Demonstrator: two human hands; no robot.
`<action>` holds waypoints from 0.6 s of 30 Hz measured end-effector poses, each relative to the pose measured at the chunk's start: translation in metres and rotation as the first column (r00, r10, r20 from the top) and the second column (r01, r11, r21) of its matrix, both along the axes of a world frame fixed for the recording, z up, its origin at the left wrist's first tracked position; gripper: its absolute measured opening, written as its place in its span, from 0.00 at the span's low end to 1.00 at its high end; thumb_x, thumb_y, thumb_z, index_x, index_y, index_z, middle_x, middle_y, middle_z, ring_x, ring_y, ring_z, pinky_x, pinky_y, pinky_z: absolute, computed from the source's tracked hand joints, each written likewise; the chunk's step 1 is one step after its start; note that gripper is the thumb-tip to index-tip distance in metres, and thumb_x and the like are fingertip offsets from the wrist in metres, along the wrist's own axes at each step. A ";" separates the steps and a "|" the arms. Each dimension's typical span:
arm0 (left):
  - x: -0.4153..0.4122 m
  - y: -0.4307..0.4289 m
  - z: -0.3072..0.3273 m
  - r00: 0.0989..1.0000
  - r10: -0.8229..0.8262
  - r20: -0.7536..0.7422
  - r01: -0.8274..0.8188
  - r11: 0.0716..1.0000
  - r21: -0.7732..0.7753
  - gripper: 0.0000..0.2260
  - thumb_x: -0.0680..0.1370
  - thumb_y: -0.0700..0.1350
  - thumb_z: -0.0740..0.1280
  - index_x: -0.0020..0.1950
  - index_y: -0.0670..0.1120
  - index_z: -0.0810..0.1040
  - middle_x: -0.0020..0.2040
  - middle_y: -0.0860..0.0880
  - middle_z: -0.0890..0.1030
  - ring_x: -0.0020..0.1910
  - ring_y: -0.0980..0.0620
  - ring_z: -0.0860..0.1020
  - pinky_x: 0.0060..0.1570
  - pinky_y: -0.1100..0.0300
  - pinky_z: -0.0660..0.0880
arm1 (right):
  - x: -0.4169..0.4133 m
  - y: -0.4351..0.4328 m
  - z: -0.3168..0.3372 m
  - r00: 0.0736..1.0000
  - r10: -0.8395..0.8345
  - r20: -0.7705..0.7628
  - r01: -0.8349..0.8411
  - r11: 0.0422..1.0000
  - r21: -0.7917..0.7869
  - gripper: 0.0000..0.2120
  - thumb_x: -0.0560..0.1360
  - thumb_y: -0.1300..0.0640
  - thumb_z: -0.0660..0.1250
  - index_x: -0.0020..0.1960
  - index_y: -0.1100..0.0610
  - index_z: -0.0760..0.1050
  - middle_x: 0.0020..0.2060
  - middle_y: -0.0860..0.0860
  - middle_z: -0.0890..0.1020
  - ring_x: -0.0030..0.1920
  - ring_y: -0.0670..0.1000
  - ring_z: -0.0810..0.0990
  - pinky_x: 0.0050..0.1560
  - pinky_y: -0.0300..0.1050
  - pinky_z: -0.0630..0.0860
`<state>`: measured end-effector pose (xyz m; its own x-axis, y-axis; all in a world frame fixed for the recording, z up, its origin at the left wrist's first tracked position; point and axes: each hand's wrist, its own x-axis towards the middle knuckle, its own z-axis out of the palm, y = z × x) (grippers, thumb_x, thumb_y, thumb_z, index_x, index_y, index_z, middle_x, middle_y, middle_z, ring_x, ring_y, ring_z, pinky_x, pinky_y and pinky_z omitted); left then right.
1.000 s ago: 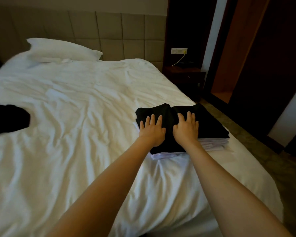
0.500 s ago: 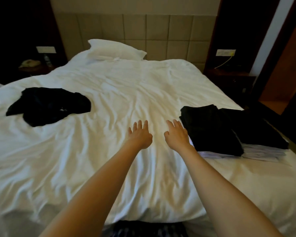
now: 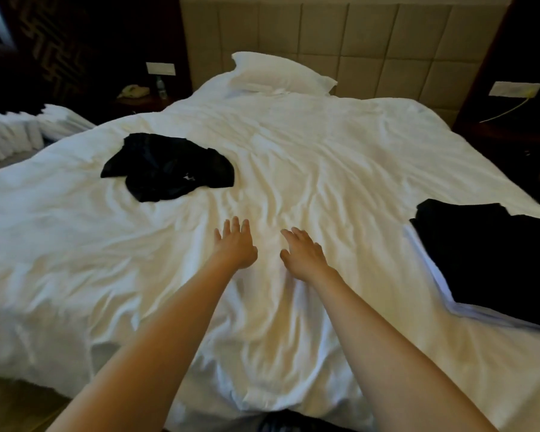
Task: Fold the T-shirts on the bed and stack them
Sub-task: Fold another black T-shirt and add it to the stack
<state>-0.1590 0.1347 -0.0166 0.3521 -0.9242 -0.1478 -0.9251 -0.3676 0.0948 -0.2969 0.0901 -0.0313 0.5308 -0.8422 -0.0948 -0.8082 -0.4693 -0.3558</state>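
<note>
A crumpled black T-shirt [image 3: 169,168] lies unfolded on the white bed [image 3: 293,157], left of centre. At the right edge sits a stack of folded shirts [image 3: 493,260], black on top with a white one showing underneath. My left hand [image 3: 235,243] and my right hand [image 3: 304,252] reach out side by side over the bare sheet in the middle, fingers spread and holding nothing. Both hands are well short of the crumpled shirt and apart from the stack.
A white pillow [image 3: 278,74] lies at the padded headboard. A dark nightstand [image 3: 141,99] with a phone and a bottle stands at the back left, another nightstand [image 3: 512,135] at the back right. White pleated fabric [image 3: 22,132] shows at the far left.
Both hands have lifted off the folded stack and moved left over the bare sheet. The view has swung left, so the crumpled black shirt now sits nearer the centre.
</note>
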 end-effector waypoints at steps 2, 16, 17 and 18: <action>0.020 0.000 -0.004 0.999 0.033 0.009 -0.034 0.999 0.012 0.30 0.82 0.48 0.54 0.77 0.42 0.41 0.77 0.42 0.41 0.76 0.43 0.41 0.73 0.45 0.43 | 0.019 -0.003 -0.005 0.999 0.035 -0.015 -0.035 0.999 -0.005 0.25 0.81 0.57 0.51 0.77 0.55 0.50 0.77 0.54 0.50 0.77 0.53 0.46 0.73 0.55 0.50; 0.133 -0.048 -0.052 0.987 0.118 0.105 -0.127 0.989 0.081 0.29 0.80 0.52 0.57 0.77 0.44 0.50 0.77 0.39 0.40 0.76 0.42 0.40 0.73 0.45 0.40 | 0.123 -0.062 -0.053 0.977 0.202 -0.066 -0.205 0.979 -0.026 0.24 0.81 0.53 0.50 0.76 0.54 0.54 0.76 0.53 0.54 0.76 0.53 0.51 0.73 0.55 0.50; 0.135 -0.053 -0.056 0.987 0.109 0.120 -0.118 0.991 0.068 0.28 0.80 0.51 0.57 0.76 0.45 0.50 0.77 0.39 0.41 0.76 0.42 0.40 0.73 0.46 0.41 | 0.124 -0.068 -0.053 0.978 0.196 -0.071 -0.199 0.979 -0.046 0.24 0.81 0.52 0.50 0.76 0.54 0.54 0.76 0.53 0.54 0.75 0.52 0.52 0.73 0.54 0.50; 0.138 -0.059 -0.061 0.985 0.103 0.136 -0.110 0.993 0.044 0.27 0.80 0.49 0.56 0.76 0.45 0.50 0.77 0.39 0.41 0.76 0.42 0.41 0.73 0.46 0.41 | 0.127 -0.074 -0.056 0.980 0.189 -0.067 -0.193 0.979 -0.067 0.23 0.81 0.52 0.49 0.76 0.53 0.55 0.76 0.53 0.54 0.75 0.52 0.52 0.73 0.53 0.50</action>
